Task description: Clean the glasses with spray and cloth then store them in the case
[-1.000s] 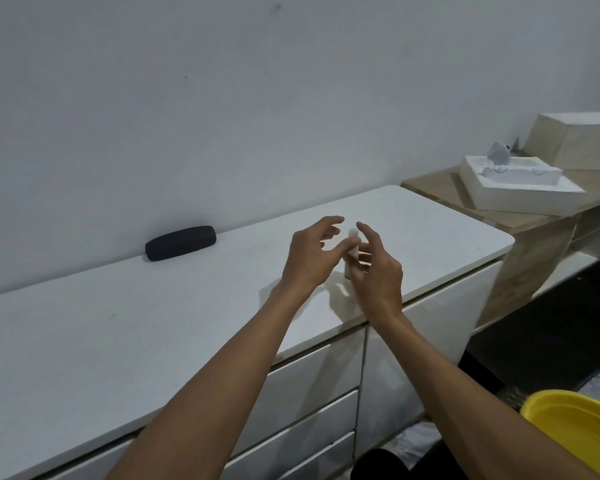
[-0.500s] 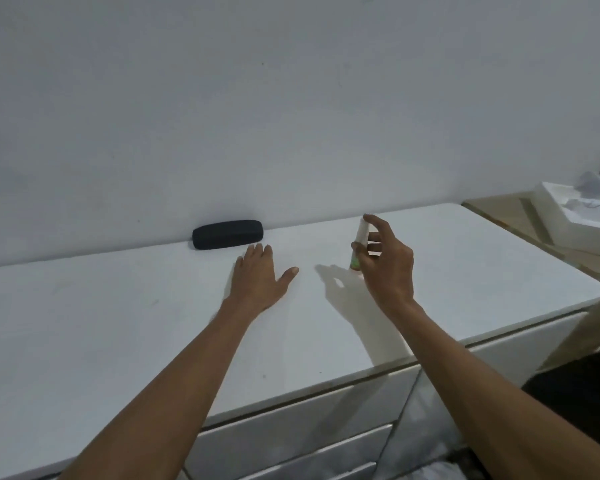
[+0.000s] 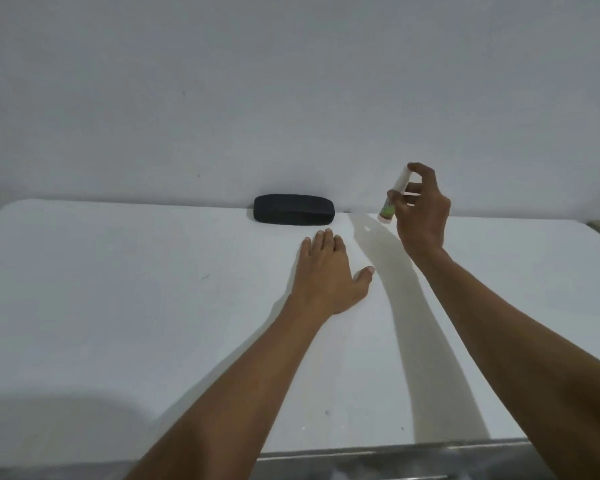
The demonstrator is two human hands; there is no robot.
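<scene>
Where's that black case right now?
In the head view the case lies closed at the back of the white counter, against the wall, just beyond the left hand and left of the spray bottle.

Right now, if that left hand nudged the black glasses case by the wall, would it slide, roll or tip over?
Probably slide. The glasses case lies low and long on the white countertop, so tipping seems unlikely. Its rounded ends might let it pivot if pushed off-centre. It looks rigid and closed, so it should keep its shape under the flat, empty left hand, though its weight cannot be judged.
</scene>
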